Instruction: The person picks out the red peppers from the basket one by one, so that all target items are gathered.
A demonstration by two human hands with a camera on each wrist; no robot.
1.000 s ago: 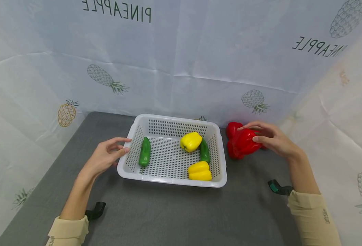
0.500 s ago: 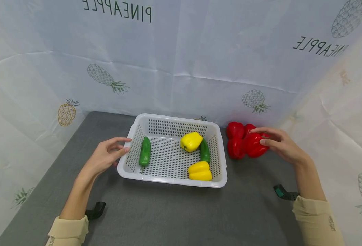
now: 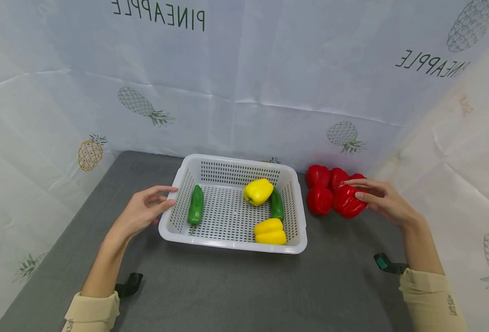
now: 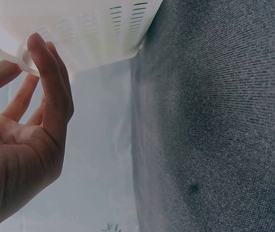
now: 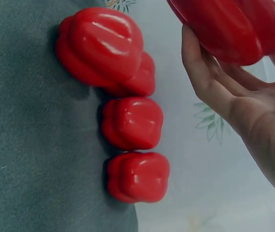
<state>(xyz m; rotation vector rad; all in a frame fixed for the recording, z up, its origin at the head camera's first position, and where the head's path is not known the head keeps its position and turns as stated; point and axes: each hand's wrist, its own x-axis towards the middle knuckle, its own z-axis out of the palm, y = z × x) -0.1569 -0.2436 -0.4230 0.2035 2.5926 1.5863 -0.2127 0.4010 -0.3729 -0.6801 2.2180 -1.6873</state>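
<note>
A red bell pepper (image 3: 349,201) is in my right hand (image 3: 387,203), pinched between thumb and fingers. The right wrist view has this bell pepper (image 5: 238,29) raised off the table. Just left of and behind it, several other red bell peppers (image 3: 320,200) lie in a cluster, the rear right one partly covered by the hand. My left hand (image 3: 142,212) holds the left rim of a white perforated basket (image 3: 233,248), with some fingers hidden below the rim. Inside the basket are two yellow bell peppers (image 3: 270,231) and two green chili peppers (image 3: 195,205).
The dark grey table (image 3: 244,290) extends in front of the basket. A white curtain (image 3: 244,69) printed with pineapples hangs right behind the basket and the red peppers and continues along both sides.
My right hand has moved right and slightly toward me with the red bell pepper, uncovering more of the other red peppers. The left hand and basket have stayed put.
</note>
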